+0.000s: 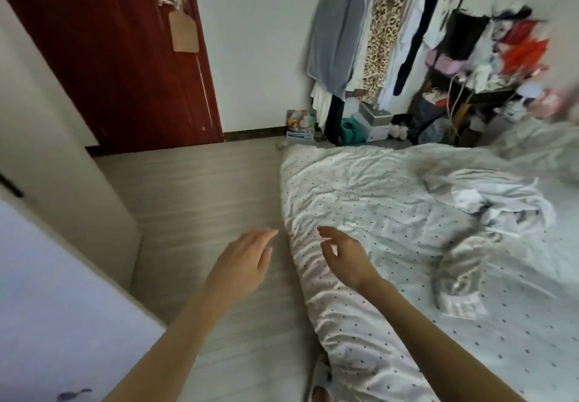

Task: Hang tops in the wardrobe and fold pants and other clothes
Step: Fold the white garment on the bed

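A crumpled pile of white and grey clothes lies on the bed, which has a white dotted cover. A grey garment with a white waistband stretches toward me from the pile. My left hand hovers over the floor beside the bed edge, empty, fingers spread. My right hand is over the bed's near edge, fingers apart and slightly curled, holding nothing. Both hands are well left of the clothes. Tops hang on an open clothes rack at the far wall.
A dark red door stands at the far left, a white wardrobe panel at the near left. Boxes and bags sit under the rack. A cluttered shelf is at the back right. Grey wood floor lies between.
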